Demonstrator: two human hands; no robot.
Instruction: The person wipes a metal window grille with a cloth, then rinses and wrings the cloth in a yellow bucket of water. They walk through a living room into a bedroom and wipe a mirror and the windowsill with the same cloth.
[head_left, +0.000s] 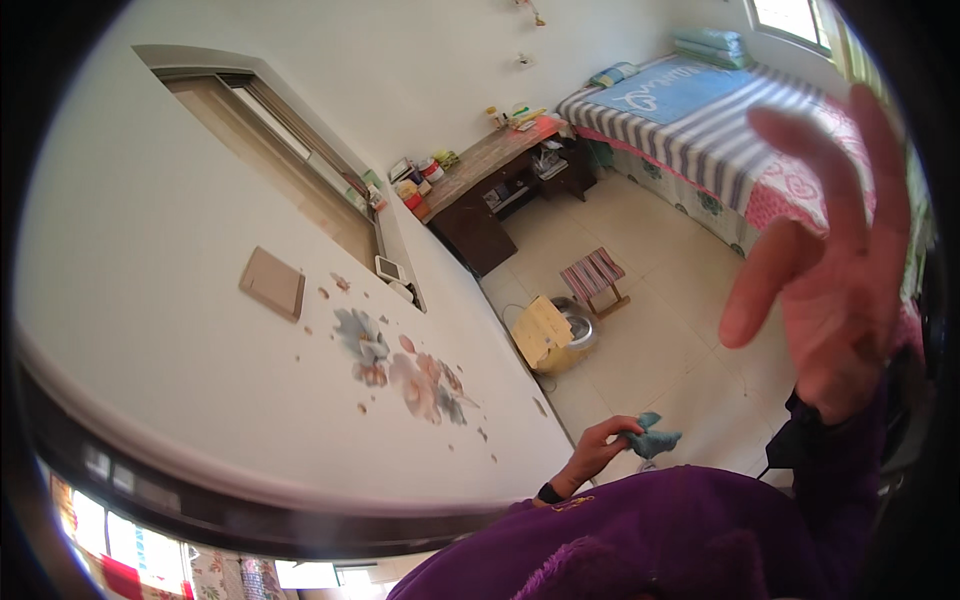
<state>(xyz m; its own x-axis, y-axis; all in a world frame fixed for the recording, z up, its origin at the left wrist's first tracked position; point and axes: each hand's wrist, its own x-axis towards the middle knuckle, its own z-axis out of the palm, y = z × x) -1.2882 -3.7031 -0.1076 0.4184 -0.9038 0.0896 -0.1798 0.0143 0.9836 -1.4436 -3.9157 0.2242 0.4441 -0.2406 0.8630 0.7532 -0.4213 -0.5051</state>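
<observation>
My left hand (598, 452), with a dark band at its wrist, grips a crumpled teal cloth (652, 441) in front of my purple garment (675, 517). The cloth hangs above the tiled floor, pinched between thumb and fingers. Raised close to the camera on the right, my right hand (836, 292) is slightly blurred. Its fingers are spread and nothing lies in them. The bed (675, 142) appears behind this hand, partly covered by it. To the left is a white wall (187, 360) with flower decals (412, 375).
A folding stool (593, 274) with a striped seat stands on the floor beside a round metal object (581, 328) and a piece of cardboard (540, 330). A dark wooden desk (472, 229) holding small items is against the far wall. A window recess (285, 157) opens in the left wall.
</observation>
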